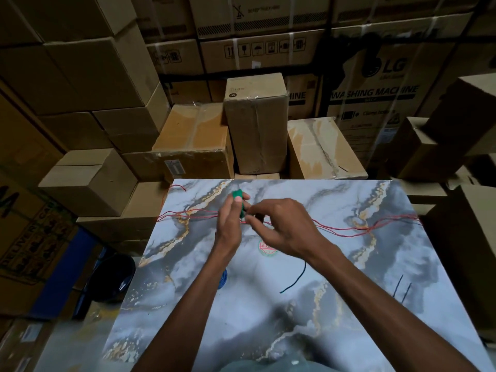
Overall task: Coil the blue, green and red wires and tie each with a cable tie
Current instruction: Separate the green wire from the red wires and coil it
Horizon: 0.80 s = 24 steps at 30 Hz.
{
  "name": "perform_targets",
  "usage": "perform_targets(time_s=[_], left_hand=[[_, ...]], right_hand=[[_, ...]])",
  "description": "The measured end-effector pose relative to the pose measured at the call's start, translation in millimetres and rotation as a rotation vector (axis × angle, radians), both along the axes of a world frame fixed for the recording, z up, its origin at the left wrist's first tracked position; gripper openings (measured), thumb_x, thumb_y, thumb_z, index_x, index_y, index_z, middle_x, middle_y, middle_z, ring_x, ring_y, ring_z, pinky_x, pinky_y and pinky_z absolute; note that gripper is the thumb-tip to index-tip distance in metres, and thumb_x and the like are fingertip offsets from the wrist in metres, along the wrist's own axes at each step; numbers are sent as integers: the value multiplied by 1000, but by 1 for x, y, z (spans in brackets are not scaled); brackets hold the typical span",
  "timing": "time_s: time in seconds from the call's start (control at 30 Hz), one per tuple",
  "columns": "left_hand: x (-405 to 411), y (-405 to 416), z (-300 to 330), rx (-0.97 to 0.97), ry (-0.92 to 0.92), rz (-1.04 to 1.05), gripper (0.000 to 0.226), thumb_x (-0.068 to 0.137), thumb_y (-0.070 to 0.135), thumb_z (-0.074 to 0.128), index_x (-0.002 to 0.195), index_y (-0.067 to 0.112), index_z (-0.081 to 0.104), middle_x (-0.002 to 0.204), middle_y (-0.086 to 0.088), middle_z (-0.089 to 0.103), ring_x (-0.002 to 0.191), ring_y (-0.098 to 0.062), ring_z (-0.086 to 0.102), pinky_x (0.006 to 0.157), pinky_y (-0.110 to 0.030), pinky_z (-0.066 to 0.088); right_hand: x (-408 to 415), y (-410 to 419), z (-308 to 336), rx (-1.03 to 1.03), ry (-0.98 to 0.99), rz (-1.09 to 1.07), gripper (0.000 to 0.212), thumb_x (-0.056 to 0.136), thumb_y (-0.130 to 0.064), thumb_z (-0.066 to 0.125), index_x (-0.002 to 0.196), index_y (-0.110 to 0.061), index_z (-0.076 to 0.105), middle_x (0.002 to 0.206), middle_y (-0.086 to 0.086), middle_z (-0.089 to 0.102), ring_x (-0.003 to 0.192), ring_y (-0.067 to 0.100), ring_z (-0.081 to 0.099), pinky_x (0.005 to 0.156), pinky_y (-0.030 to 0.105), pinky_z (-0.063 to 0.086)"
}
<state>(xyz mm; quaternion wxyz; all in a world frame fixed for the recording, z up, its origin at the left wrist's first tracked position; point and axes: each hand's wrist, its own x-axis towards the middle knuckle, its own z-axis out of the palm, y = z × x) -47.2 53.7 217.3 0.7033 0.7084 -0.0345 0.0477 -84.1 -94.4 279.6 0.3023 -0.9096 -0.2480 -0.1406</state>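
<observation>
Left grip clenched on green coil; right grip pinching at it; red wire beneath on table.

The green wire was bunched in a small coil, held up off the table. The red wire lay loose in long lines across the far part. The blue wire sat coiled nearer, partly hidden. Thin dark cable ties lay nearby.

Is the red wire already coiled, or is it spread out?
Spread out: the red wire lies in long loose strands across the marble table, reaching both side edges.
</observation>
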Motion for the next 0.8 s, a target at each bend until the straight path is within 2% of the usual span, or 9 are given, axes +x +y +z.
perform_targets(time_s=[0.07,0.17,0.27,0.33,0.4,0.43,0.53,0.63,0.8], left_hand=[[-9,-5,2,19,-4,-80,41,100,28,37,91,-7,55,65,-1,51,59,-9,46,55,-24,38],[-17,-4,1,-94,76,-219,40,99,28,38,79,3,62,59,-10,40,51,-11,32,54,-27,29],[-16,1,7,-213,175,-280,36,95,27,44,73,3,61,50,-1,36,45,-8,25,54,-34,21],[-16,1,11,-310,214,-302,34,94,26,49,70,2,53,45,4,29,42,-8,23,50,-28,25],[-17,0,18,-440,268,-304,33,94,28,53,71,7,46,43,6,27,41,-9,20,46,-24,25],[-17,0,21,-519,304,-294,33,94,30,50,70,8,44,42,7,25,40,-9,17,44,-23,21],[-9,6,27,-797,378,-193,35,98,31,45,69,12,45,42,9,22,37,-7,14,42,-23,16],[-1,12,24,-944,402,-79,38,105,30,39,71,14,47,43,9,23,35,-6,17,39,-21,19],[6,12,9,-962,391,-71,35,107,33,35,84,11,51,48,8,26,38,-7,21,44,-21,27]], right_hand=[[11,-9,7,3,-7,-43,16,93,-41,65,92,-30,77,81,-12,74,71,8,64,64,31,52],[30,-32,13,43,-4,-191,22,83,-51,78,87,-30,78,77,-16,74,66,1,59,61,27,49],[42,-56,14,191,146,-216,36,70,-59,86,73,-24,77,70,-12,72,64,4,61,57,25,44],[47,-65,6,323,254,-177,37,69,-57,88,68,-21,77,68,-7,72,64,12,62,57,31,45],[50,-67,-9,403,333,-178,39,72,-56,87,69,-18,78,68,-1,72,67,22,64,59,36,48],[50,-68,-18,439,375,-177,38,76,-55,85,70,-17,79,68,1,72,65,21,64,61,37,49],[43,-71,-45,527,498,-130,38,89,-42,76,70,-9,78,67,2,73,68,7,64,68,27,47],[26,-68,-67,572,615,-76,38,97,-25,69,76,7,75,61,-10,69,61,-2,56,61,16,39],[10,-54,-92,485,712,-54,24,102,-26,62,97,-10,79,68,-3,67,57,9,49,58,21,38]])
